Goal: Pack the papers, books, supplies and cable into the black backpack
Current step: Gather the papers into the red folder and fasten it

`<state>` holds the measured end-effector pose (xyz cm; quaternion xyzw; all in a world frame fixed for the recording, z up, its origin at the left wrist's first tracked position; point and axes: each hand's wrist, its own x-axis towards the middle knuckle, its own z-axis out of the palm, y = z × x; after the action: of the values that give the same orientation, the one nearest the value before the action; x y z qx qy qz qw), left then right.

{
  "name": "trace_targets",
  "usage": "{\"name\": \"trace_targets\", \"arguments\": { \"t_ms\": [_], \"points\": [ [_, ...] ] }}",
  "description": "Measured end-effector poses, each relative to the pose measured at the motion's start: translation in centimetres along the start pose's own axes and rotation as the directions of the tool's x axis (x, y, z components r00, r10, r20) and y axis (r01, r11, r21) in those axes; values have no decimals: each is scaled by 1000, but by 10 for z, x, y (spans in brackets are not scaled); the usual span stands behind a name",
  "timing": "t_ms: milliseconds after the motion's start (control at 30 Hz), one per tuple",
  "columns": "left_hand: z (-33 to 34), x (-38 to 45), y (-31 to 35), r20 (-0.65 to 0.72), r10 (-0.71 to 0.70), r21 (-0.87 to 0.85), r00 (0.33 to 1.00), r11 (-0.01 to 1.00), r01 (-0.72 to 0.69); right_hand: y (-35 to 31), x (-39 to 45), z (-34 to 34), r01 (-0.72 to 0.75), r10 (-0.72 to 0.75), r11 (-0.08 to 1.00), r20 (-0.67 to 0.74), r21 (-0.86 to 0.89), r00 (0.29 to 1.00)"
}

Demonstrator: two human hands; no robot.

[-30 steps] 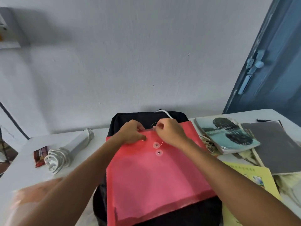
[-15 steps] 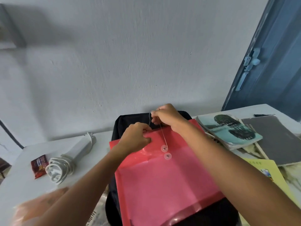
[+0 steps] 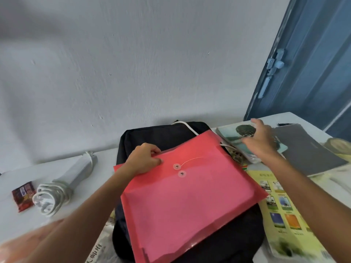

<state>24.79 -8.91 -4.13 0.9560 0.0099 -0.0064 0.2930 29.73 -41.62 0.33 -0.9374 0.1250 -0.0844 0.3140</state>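
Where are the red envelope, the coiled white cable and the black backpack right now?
red envelope (image 3: 188,202): head view, on the middle of its front face.
coiled white cable (image 3: 50,198): head view, on the loops of the coil.
black backpack (image 3: 152,133): head view, on its top panel above the envelope.

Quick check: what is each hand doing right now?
Left hand: closed, pinching the red envelope flap.
Right hand: open, empty, over the teal book.

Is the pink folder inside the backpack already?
No, the pink folder lies flat on top of the black backpack, with the left hand holding its top edge.
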Motion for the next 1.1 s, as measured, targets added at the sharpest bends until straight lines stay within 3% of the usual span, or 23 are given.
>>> {"name": "trace_targets", "arguments": {
  "t_ms": [67, 133, 200, 267, 367, 533, 633, 767, 900, 1100],
  "points": [
    [2, 2, 0, 0, -15, -3, 1000, 1000, 15, -8, -13, 9, 331, -335, 942, -84, -52, 939],
    [3, 4, -1, 3, -31, -7, 1000, 999, 31, -27, -34, 23, 643, -645, 764, 78, 50, 760],
    [4, 5, -3, 12, -42, -10, 999, 999, 42, -42, -56, 43, 800, -778, 598, 213, -34, 591],
    [5, 4, -4, 12, -47, -22, 999, 999, 48, -50, -68, 61, 856, -815, 463, 268, -230, 513],
    [6, 3, -5, 5, -50, -45, 999, 998, 51, -62, -80, 70, 865, -798, 406, 348, -294, 493],
    [10, 0, -6, -37, -64, -44, 997, 997, 63, -54, -78, 87, 829, -679, 486, 478, -276, 557],
    [15, -4, -4, -78, -73, -41, 994, 997, 70, -43, -74, 92, 810, -693, 556, 436, -184, 575],
    [25, -10, -3, -170, -70, -6, 983, 998, 70, -36, -81, 101, 814, -731, 552, 365, -179, 576],
    [34, -15, -3, -238, -15, 71, 971, 997, 33, -38, -86, 91, 810, -722, 576, 397, -109, 567],
    [37, -13, -5, -248, -4, 53, 969, 998, 18, -30, -99, 78, 744, -661, 668, 450, -12, 601]
  ]
}}
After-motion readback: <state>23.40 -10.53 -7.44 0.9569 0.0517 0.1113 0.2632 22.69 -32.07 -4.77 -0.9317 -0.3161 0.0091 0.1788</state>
